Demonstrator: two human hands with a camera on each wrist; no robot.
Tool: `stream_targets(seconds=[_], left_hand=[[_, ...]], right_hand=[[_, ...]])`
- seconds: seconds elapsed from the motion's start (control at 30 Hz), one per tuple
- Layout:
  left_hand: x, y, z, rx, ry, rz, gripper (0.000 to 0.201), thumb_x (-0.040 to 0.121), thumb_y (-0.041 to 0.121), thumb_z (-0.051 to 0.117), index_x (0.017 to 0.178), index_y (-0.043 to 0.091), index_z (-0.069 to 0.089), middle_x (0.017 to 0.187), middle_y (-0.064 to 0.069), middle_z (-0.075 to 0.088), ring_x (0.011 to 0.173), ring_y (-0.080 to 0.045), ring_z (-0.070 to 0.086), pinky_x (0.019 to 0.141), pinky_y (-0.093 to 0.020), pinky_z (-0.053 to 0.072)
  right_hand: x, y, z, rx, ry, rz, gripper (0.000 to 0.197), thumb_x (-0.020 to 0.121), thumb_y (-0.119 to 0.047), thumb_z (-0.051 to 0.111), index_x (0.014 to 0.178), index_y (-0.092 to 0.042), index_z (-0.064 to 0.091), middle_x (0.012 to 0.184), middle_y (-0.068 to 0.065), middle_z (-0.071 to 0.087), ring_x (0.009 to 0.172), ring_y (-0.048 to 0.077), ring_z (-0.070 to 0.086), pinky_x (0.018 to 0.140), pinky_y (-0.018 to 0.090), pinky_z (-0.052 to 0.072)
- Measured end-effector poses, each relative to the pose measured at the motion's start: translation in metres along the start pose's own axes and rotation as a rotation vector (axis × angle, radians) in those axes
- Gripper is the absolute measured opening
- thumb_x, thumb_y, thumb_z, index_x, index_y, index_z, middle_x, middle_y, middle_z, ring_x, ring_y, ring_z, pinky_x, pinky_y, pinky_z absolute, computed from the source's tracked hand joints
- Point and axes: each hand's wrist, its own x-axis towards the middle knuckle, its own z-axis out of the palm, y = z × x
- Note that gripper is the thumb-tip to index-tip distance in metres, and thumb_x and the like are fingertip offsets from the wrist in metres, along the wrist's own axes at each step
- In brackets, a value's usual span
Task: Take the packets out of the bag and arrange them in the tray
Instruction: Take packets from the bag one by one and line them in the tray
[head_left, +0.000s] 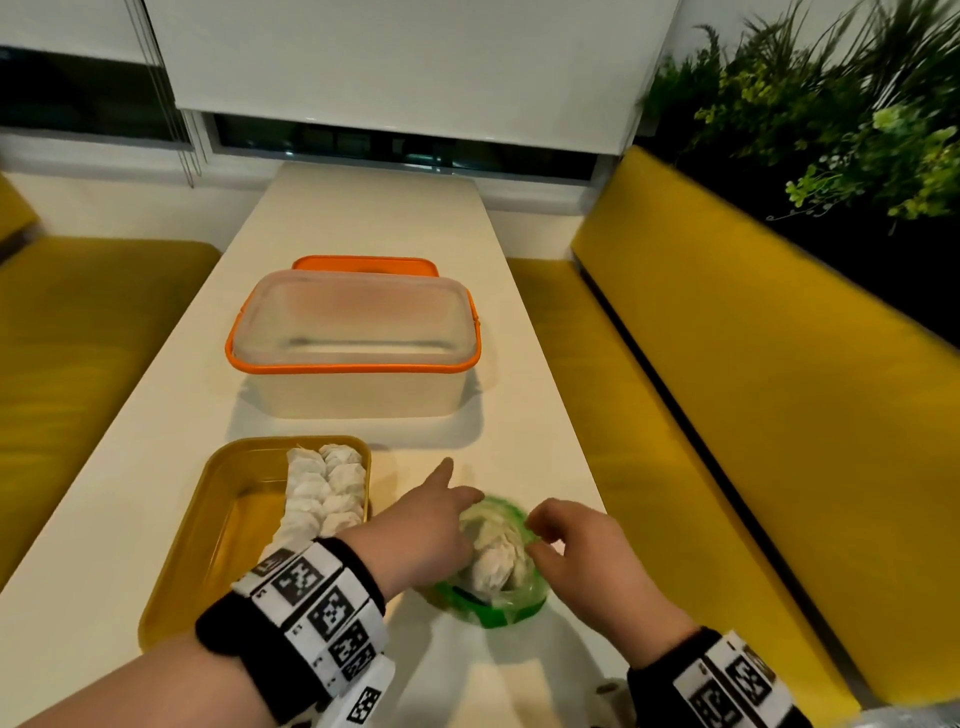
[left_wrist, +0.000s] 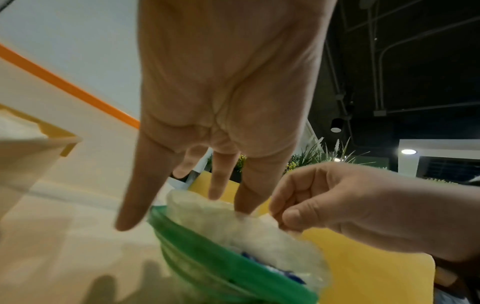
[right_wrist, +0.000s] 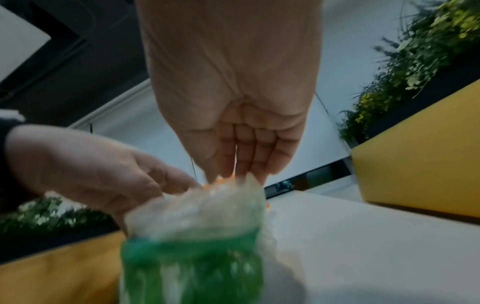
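Both hands are at the mouth of the clear plastic bag with the green band (head_left: 491, 561), which stands on the long white table (head_left: 363, 218). The left hand (head_left: 421, 525) reaches in with its fingers (left_wrist: 140, 191) straight and spread; the fingertips go down toward the white paper packets (head_left: 493, 558) bunched inside, while the index finger points away outside the rim. Whether those fingertips have closed on a packet I cannot tell. The right hand (head_left: 576, 545) pinches the bag's thin edge between thumb and curled fingers (left_wrist: 293, 216), holding it open on the far side from the left fingers.

Just beyond the left wrist sits the shallow yellow rectangular tray (head_left: 208, 519), with two rows of packets (head_left: 327, 488) lined up along its side nearest the bag. The rest of it is bare, and several packets remain bagged, so I'd judge the job partway through.

Past the fingertips stands a translucent orange-rimmed tub (head_left: 353, 332).
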Motion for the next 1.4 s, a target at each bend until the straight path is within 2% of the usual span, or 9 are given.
stream_targets(seconds=[0.1,0.2,0.47,0.63,0.77,1.0,1.17,1.3,1.4], left_hand=[[0.005,0.002,0.005,0.195,-0.103,0.009,0.053,0.085,0.037,0.06,0.133,0.02,0.05,0.148,-0.011,0.032,0.131,-0.025,0.04,0.1,-0.031,0.04],[0.01,0.001,0.006,0.288,-0.154,0.02,0.06,0.075,0.053,0.067,0.124,0.02,0.054,0.137,-0.009,0.042,0.116,-0.026,0.051,0.091,-0.036,0.045],[0.011,-0.002,0.024,0.559,-0.131,-0.044,0.097,0.058,0.063,0.075,0.139,0.026,0.037,0.14,0.0,0.038,0.137,-0.032,0.024,0.1,-0.054,0.036],[0.011,-0.005,0.02,0.518,-0.198,-0.037,0.097,0.061,0.076,0.063,0.141,0.028,0.036,0.149,0.0,0.033,0.143,-0.032,0.016,0.107,-0.057,0.029],[0.01,-0.002,0.022,0.526,-0.185,-0.074,0.087,0.073,0.067,0.058,0.144,0.025,0.033,0.148,0.0,0.032,0.143,-0.031,0.01,0.105,-0.062,0.022],[0.005,-0.003,0.02,0.468,-0.172,-0.03,0.089,0.065,0.065,0.067,0.139,0.025,0.039,0.147,-0.002,0.033,0.142,-0.032,0.013,0.105,-0.061,0.021],[-0.001,-0.01,-0.006,0.285,-0.099,0.021,0.081,0.057,0.054,0.08,0.128,0.027,0.051,0.129,0.001,0.05,0.121,-0.024,0.045,0.098,-0.043,0.043],[-0.007,-0.015,-0.012,0.169,-0.045,-0.024,0.083,0.067,0.047,0.078,0.139,0.025,0.043,0.134,0.003,0.053,0.114,-0.021,0.057,0.095,-0.036,0.048],[-0.015,-0.019,-0.021,0.032,0.054,-0.021,0.082,0.073,0.043,0.077,0.143,0.023,0.039,0.143,0.004,0.046,0.114,-0.019,0.058,0.097,-0.03,0.046]], right_hand=[[-0.002,-0.002,0.008,-0.263,-0.144,0.025,0.037,0.083,-0.053,0.056,0.115,-0.035,0.064,0.131,-0.013,0.05,0.121,0.012,0.04,0.098,0.032,0.032],[-0.002,-0.003,0.005,-0.348,-0.212,0.074,0.055,0.078,-0.063,0.056,0.128,-0.04,0.054,0.151,-0.013,0.027,0.136,0.018,0.02,0.105,0.041,0.021],[-0.001,0.0,0.01,-0.462,-0.341,0.158,0.087,0.066,-0.067,0.067,0.141,-0.043,0.031,0.157,-0.004,0.017,0.142,0.028,0.009,0.109,0.053,0.013],[-0.001,0.002,0.019,-0.483,-0.365,0.156,0.092,0.064,-0.065,0.069,0.142,-0.04,0.028,0.155,-0.003,0.02,0.142,0.029,0.011,0.108,0.056,0.012],[0.001,0.003,0.024,-0.477,-0.357,0.163,0.091,0.063,-0.066,0.07,0.141,-0.038,0.03,0.152,-0.003,0.025,0.141,0.029,0.015,0.107,0.056,0.013],[0.001,0.002,0.008,-0.31,-0.4,0.187,0.081,0.066,-0.062,0.072,0.137,-0.042,0.039,0.154,-0.009,0.024,0.141,0.022,0.019,0.11,0.05,0.017],[0.017,-0.008,-0.012,-0.061,-0.124,0.044,0.045,0.083,-0.047,0.065,0.125,-0.037,0.052,0.136,-0.012,0.047,0.126,0.012,0.043,0.106,0.033,0.035],[0.033,-0.03,0.008,-0.296,-0.216,-0.16,0.041,0.088,-0.041,0.057,0.128,-0.034,0.051,0.126,-0.004,0.055,0.118,0.02,0.048,0.097,0.039,0.039],[0.042,-0.035,0.019,-0.444,-0.232,-0.228,0.029,0.09,-0.038,0.054,0.116,-0.028,0.061,0.115,0.001,0.058,0.11,0.025,0.049,0.087,0.038,0.037]])
